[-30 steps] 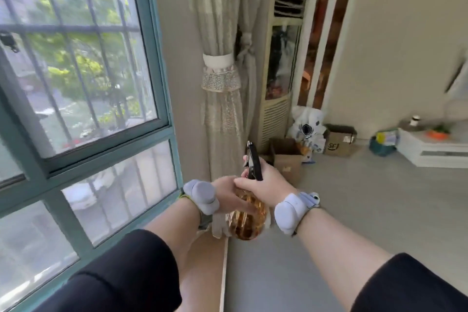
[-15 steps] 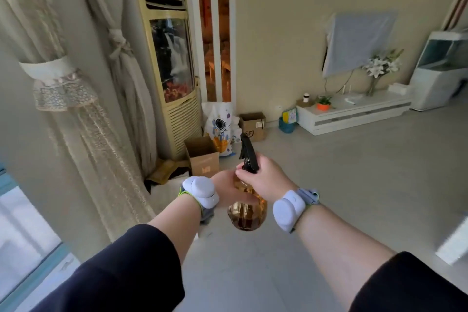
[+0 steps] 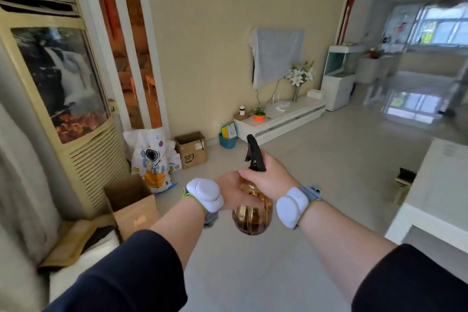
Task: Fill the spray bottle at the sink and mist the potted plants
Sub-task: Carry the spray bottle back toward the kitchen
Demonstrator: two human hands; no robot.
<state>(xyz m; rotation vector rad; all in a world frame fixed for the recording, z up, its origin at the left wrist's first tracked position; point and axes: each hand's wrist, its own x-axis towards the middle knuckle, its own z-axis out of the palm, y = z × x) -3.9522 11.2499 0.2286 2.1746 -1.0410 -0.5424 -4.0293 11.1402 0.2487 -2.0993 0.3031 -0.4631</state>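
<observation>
An amber spray bottle (image 3: 253, 218) with a black trigger head hangs upright in front of me at mid-frame. My right hand (image 3: 271, 177) grips its neck just under the trigger head. My left hand (image 3: 231, 191) holds the bottle's body from the left side. Far ahead, a small green plant in an orange pot (image 3: 258, 114) stands on a low white TV cabinet (image 3: 291, 119). White lilies in a vase (image 3: 300, 77) stand on the same cabinet further right.
A tall cream air conditioner (image 3: 63, 88) stands at the left, with cardboard boxes (image 3: 131, 205) and a printed bag (image 3: 152, 159) at its foot. A white counter (image 3: 435, 185) juts in at the right. Open grey floor leads toward a bright back room (image 3: 425, 40).
My view has swung right, from the window and curtain to the room with the TV cabinet. Both hands keep the same hold on the bottle.
</observation>
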